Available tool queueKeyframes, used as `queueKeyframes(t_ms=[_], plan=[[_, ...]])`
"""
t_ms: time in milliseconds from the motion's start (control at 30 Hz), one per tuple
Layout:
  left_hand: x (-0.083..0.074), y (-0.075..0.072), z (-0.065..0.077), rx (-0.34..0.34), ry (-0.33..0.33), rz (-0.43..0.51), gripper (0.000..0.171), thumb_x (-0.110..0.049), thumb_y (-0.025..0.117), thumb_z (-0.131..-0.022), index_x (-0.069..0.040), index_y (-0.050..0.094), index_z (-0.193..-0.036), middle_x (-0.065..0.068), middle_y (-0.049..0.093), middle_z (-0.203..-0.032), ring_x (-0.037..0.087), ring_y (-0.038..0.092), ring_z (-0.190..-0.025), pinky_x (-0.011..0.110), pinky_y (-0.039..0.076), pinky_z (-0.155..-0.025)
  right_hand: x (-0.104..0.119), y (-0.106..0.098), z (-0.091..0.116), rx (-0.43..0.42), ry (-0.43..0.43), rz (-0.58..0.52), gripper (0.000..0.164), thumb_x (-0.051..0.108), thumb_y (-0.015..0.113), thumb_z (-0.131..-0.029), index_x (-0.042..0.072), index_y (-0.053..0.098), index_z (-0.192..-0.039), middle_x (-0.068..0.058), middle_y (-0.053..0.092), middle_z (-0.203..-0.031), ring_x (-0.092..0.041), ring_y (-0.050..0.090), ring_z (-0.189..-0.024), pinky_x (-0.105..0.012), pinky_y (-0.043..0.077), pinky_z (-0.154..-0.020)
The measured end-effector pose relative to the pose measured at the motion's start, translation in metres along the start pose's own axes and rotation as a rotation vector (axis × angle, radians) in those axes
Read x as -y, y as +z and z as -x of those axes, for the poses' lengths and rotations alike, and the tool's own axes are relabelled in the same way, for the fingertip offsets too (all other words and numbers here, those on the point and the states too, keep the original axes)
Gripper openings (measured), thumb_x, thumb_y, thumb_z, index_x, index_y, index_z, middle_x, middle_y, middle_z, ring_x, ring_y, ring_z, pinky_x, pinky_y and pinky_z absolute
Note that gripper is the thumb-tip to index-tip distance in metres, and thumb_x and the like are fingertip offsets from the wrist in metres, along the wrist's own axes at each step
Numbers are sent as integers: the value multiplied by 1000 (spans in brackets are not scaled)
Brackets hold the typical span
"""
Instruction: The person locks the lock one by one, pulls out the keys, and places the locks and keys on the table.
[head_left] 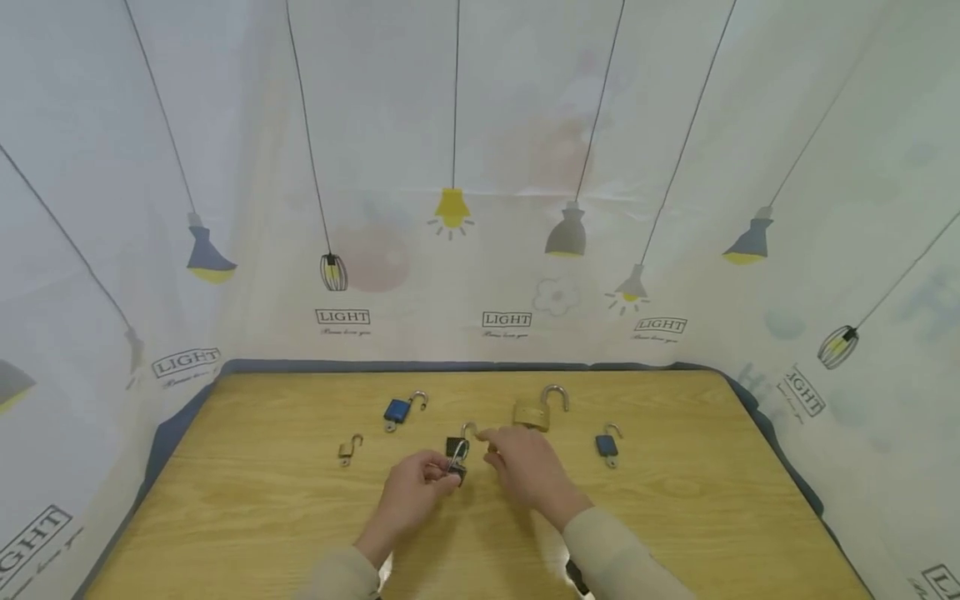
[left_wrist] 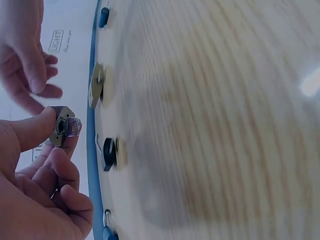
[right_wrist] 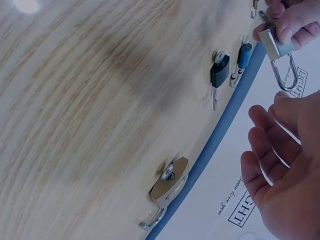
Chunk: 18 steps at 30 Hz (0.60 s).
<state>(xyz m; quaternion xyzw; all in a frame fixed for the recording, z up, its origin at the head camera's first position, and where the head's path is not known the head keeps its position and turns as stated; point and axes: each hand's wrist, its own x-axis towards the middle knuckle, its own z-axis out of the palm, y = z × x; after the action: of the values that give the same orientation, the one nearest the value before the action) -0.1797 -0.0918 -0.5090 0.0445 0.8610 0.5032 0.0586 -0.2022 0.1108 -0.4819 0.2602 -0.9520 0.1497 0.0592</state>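
My left hand [head_left: 411, 492] pinches a small padlock [right_wrist: 271, 46] between thumb and fingers, above the table. The padlock's metal shackle [right_wrist: 294, 80] points away from that hand, and a key [left_wrist: 74, 127] sticks out of the keyhole at the opposite end. Close by, my right hand [head_left: 525, 467] has its thumb near the shackle's bend, its other fingers loosely bent with nothing in them. Behind the held padlock, a black padlock [right_wrist: 220, 72] lies on the table with its shackle swung out and a key in it. Just beyond my right hand lies a large brass padlock [head_left: 532, 413].
A blue padlock [head_left: 397, 409] and a small brass padlock [head_left: 346, 451] lie at the left of the wooden table [head_left: 262, 517]. Another blue padlock [head_left: 607, 446] is at the right. All have raised shackles. A printed curtain [head_left: 405, 150] hangs around the table's back and sides.
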Motion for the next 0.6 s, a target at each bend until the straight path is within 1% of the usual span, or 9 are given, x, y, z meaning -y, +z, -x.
queueKeyframes(t_ms=[133,233,300,400,467,600], plan=[[-2,11,1,17,29,53,27,-25,73,-83,-10,64,-103,5,68,-97,18,63,-88,39,52,-74,1,-3,-2,24,78,-135,26,22,56,-97,16,61,-122,0,67,-107,-16,60,-94,-37,52,-79],[-3,18,1,31,45,81,29,-25,73,-83,-8,64,-105,6,67,-98,18,63,-89,38,52,-75,1,-5,-3,30,105,-192,23,21,55,-97,16,62,-119,0,67,-108,-17,60,-96,-39,52,-81],[-4,22,1,48,44,108,29,-24,73,-84,-7,63,-105,6,66,-98,18,63,-89,37,52,-74,1,-6,-3,37,106,-206,22,20,55,-98,16,62,-118,0,66,-109,-17,60,-99,-40,52,-83],[-6,27,2,68,37,157,28,-22,73,-84,-6,62,-105,8,66,-98,18,62,-89,36,52,-73,0,-7,-2,47,97,-212,18,20,55,-97,16,64,-112,0,66,-108,-17,60,-99,-40,51,-85],[-7,31,2,71,32,180,28,-21,73,-84,-5,61,-104,9,66,-98,18,62,-88,36,51,-72,-1,-7,-2,47,93,-213,13,20,56,-97,17,65,-106,2,67,-103,-16,60,-96,-38,51,-83],[-8,37,3,69,20,190,27,-22,72,-84,-6,60,-103,7,67,-93,16,62,-84,34,50,-70,-3,-9,-1,44,99,-228,7,20,58,-95,19,65,-97,6,65,-93,-12,58,-86,-36,51,-76]])
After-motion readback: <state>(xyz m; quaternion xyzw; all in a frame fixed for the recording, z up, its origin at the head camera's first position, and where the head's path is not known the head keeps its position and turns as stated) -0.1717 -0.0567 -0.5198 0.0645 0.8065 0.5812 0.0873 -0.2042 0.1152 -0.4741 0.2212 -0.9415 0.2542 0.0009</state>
